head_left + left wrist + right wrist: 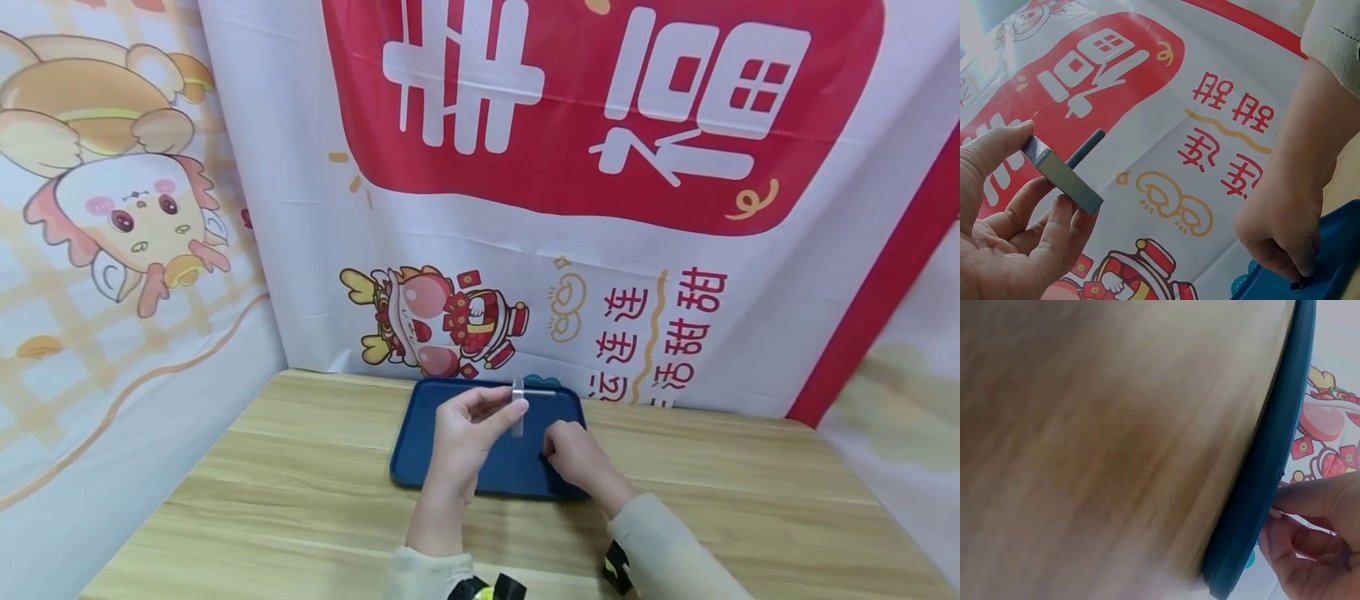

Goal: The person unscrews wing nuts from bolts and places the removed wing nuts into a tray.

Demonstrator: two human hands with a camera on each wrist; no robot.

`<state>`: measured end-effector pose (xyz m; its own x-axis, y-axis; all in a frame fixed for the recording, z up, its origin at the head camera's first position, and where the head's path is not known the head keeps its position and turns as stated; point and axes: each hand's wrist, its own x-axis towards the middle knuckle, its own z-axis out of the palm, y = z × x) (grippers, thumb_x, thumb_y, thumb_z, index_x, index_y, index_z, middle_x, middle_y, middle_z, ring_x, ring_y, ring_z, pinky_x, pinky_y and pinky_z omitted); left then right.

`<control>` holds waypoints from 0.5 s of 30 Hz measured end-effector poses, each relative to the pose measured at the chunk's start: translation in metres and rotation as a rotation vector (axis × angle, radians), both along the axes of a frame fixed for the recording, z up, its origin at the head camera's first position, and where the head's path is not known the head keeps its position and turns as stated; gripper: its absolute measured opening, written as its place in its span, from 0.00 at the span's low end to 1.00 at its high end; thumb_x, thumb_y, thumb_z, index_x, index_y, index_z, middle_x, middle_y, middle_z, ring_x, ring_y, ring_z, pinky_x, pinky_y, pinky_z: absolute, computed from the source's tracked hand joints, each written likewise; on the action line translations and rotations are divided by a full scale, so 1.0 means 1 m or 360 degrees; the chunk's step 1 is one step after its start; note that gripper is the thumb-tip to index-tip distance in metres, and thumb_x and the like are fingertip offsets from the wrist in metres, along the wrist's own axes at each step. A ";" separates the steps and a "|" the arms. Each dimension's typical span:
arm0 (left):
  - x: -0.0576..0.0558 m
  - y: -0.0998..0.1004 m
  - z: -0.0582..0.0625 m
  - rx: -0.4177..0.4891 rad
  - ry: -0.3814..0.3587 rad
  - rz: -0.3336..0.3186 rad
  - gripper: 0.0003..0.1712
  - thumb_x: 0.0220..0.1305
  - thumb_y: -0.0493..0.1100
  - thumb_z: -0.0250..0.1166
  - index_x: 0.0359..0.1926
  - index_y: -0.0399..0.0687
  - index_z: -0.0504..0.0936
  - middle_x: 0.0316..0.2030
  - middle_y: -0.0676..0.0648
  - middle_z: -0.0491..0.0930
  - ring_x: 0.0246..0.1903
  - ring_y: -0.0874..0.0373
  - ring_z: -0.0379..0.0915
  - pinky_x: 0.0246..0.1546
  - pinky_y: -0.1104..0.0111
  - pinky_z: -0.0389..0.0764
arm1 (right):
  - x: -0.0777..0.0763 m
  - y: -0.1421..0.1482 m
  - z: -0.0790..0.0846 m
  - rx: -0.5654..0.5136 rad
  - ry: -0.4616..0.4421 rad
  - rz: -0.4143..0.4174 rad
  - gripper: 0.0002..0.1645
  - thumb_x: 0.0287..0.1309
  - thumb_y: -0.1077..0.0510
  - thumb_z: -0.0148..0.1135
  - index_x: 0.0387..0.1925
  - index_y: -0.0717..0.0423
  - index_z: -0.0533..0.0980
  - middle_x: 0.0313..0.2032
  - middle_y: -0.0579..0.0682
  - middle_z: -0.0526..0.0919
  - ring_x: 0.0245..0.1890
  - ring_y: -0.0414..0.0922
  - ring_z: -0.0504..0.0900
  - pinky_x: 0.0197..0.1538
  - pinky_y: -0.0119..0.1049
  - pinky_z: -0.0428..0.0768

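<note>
My left hand (467, 433) holds up a small flat metal bar (1067, 179) between thumb and fingers. From one face of the bar a threaded bolt (1087, 148) sticks out. In the head view the bar is upright above the blue tray (420, 429), and the bolt (540, 392) points right. My right hand (579, 457) is low over the tray's right side, fingertips together. A small dark piece (1297, 285) shows at those fingertips in the left wrist view; its kind is mostly hidden by the fingers.
The tray lies on a wood-grain table (322, 475), close to the back wall. A printed cloth (300, 208) with red and white characters hangs behind it. Another patterned cloth (135, 333) hangs at the left. Dark wrist straps (487, 588) show near the sleeves.
</note>
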<state>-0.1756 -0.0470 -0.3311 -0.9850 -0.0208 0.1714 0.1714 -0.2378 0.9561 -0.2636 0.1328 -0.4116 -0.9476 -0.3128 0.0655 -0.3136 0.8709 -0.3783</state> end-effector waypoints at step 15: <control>-0.002 0.007 -0.004 -0.0047 -0.0027 -0.0070 0.22 0.60 0.45 0.72 0.52 0.37 0.84 0.47 0.43 0.85 0.44 0.59 0.82 0.50 0.69 0.82 | 0.001 0.013 0.014 -0.0293 -0.0070 -0.0104 0.04 0.62 0.63 0.64 0.33 0.59 0.83 0.28 0.48 0.82 0.28 0.42 0.77 0.36 0.38 0.81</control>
